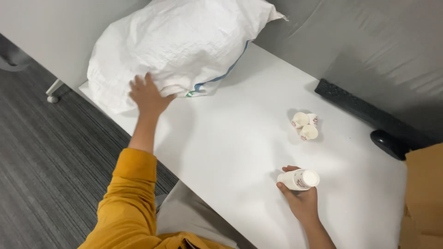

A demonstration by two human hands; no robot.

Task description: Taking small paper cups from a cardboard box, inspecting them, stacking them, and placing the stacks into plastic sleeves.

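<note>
In the upper left of the frame, the left hand (148,96) rests with spread fingers on the big white woven sack (177,46), grasping nothing. At lower right, the right hand (302,199) closes around a small white bottle (300,179) on the white table (230,138). Three similar bottles (305,126) already stand grouped at centre right; the sack looks full.

We see big white woven sack (175,46), blue-green stripe, far-left | white labelled plastic bottle (299,179) in right hand (302,203) | brown cardboard box (424,198) right edge
</note>
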